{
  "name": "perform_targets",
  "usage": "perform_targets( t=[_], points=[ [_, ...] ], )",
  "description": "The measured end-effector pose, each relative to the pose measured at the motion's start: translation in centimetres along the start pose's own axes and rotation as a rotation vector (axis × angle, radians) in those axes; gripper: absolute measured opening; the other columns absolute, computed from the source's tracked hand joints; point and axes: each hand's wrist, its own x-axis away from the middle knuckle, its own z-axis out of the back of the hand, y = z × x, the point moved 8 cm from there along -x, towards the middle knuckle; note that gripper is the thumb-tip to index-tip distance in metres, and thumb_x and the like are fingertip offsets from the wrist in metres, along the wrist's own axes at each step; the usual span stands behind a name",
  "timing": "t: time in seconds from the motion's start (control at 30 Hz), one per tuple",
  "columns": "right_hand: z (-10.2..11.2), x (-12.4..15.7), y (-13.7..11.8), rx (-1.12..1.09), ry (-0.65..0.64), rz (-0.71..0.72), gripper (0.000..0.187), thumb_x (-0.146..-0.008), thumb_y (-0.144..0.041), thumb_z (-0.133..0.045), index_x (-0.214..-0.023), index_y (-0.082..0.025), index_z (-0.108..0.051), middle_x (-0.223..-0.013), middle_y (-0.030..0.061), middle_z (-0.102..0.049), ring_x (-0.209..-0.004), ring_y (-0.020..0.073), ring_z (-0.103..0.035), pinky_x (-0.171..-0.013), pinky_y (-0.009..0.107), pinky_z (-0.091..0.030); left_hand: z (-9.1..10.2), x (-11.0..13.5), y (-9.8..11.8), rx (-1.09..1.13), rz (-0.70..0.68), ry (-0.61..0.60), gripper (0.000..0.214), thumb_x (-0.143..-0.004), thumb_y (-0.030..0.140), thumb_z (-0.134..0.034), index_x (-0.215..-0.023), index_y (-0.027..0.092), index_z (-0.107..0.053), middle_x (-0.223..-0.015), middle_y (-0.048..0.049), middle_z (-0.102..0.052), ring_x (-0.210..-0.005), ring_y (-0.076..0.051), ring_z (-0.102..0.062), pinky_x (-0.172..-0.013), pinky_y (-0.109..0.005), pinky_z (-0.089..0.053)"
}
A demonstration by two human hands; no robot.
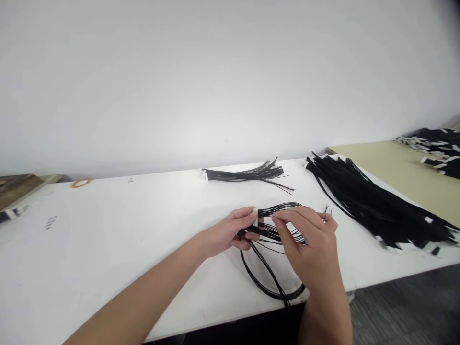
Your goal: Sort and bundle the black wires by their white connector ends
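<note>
Both hands, left hand [230, 235] and right hand [309, 239], pinch the looped wire bundle [276, 249] just above the surface's [108, 230] near edge; fingers closed on it; loose strands could slip and tangle.

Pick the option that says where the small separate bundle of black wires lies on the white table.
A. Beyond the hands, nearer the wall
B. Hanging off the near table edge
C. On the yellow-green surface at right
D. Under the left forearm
A: the small wire bundle lies on the white table beyond both hands, close to the wall.
</note>
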Motion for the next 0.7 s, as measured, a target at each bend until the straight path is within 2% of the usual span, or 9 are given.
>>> perform_targets(
  t=[0.23, 0.47, 0.7],
  points=[
    [-0.3, -0.1, -0.2, -0.012, -0.032, 0.037, 0.007, -0.084, -0.019, -0.054, -0.081, -0.023, -0.06, -0.08, -0.002, -0.066, -0.075, 0.0138, -0.06, -0.083, 0.034, -0.027, -0.2, 0.1, -0.3, 0.018, 0.015, -0.025, 0.026, -0.084, 0.04, -0.057, -0.082, 0.015, -0.05, -0.07, 0.0023, -0.032, -0.053, -0.002, -0.031, -0.039, -0.013, -0.012],
    [-1.1, 0.1, -0.1, 0.011, -0.049, 0.062, 0.006, -0.083, -0.023, -0.056, -0.08, -0.024, -0.061, -0.077, -0.0019, -0.066, -0.074, 0.0154, -0.059, -0.085, 0.036, -0.026, -0.1, 0.0, -0.4, 0.023, 0.001, 0.004, 0.026, -0.08, 0.039, -0.061, -0.084, 0.015, -0.052, -0.087, -0.0015, -0.038, -0.057, -0.002, -0.034, -0.04, -0.013, -0.013],
    [-1.3, 0.0, -0.2, 0.007, -0.056, 0.079, 0.006, -0.083, -0.022, -0.057, -0.08, -0.025, -0.061, -0.077, -0.0032, -0.067, -0.075, 0.0157, -0.059, -0.087, 0.039, -0.022, -0.3, -0.1, -0.5, 0.031, 0.004, -0.025, 0.024, -0.082, 0.038, -0.059, -0.086, 0.014, -0.053, -0.087, -0.0013, -0.037, -0.058, -0.001, -0.035, -0.041, -0.013, -0.011]
  ],
)
